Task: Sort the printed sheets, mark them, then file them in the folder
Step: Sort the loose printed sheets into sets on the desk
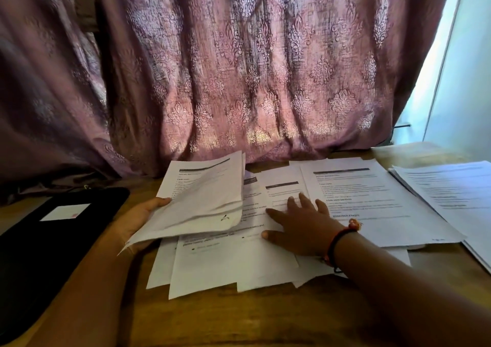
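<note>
a pink-mauve patterned curtain point(239, 67) fills the back of the view and hangs down to the far edge of a wooden table point(239, 317). a strip of bright pale wall point(465, 67) shows to its right.

a black folder point(39, 253) lies flat and closed on the left side of the table, just beside the papers. the printed sheets are all on the table, none in the folder. a loose spread of sheets point(233, 261) lies overlapped and skewed in the middle. one printed sheet point(372, 200) with a dark header bar rests on top of that spread toward the right. a separate stack point(457, 187) sits at the far right edge.

the held bundle point(204, 200) of several sheets is lifted above the left part of the spread, its far end tilted up and its pages fanning apart slightly. the left hand point(138, 219) grips this bundle at its left edge, the palm beneath and the thumb curled over the top. its other fingers are hidden under the paper.

the right hand point(300, 227) lies palm down on the middle of the spread, fingers straight and spread wide, pressing the paper flat. its little-finger side touches the sheet with the header bar.

a white label point(66, 212) sits on the folder's cover. a red and dark bracelet point(337, 240) circles the right wrist. a small pen mark point(225, 217) shows near the bundle's lower right corner.
</note>
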